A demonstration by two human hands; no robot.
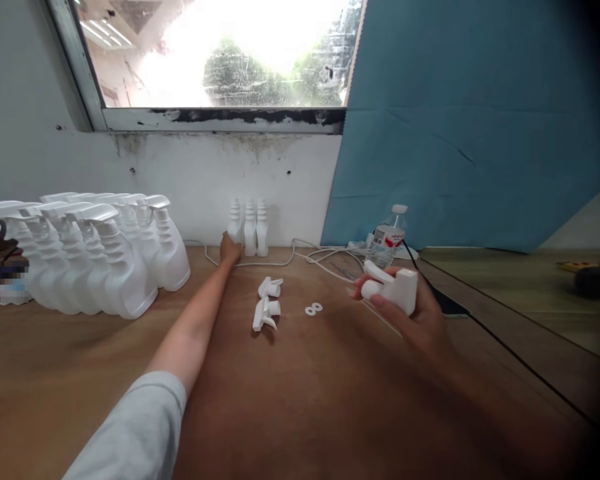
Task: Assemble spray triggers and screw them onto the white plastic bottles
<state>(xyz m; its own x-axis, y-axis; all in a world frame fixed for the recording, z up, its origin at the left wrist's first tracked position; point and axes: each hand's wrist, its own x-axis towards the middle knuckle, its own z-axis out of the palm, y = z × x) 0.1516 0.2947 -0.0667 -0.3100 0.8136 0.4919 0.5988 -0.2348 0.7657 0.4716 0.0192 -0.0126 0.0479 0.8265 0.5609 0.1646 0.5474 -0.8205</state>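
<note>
Head view: two bare hands reach over a brown surface (300, 400), and I will use the two loose spray tops, the far one (270, 288) and the near one (266, 313), as the middle of a clock. At about 11 o'clock, by the wall, the left hand (230, 248) touches the end one of three white bare bottles (251, 227); its fingers are too small and hidden to tell if they are wrapped around it. Over at 3 o'clock, the right hand (415, 313) has its fingers bent snugly around another spray top (403, 290), held up off the surface. Two little white rings (313, 309) lie near the loose tops, also at 3 o'clock. A water bottle (389, 240) is at 2 o'clock, behind the right hand. At 9 o'clock, a big bunch of white bottles (87, 267) have tops on, so those look done. The three bare ones have no tops, so they look left to do, and there are three tops I can see off bottles.
</note>
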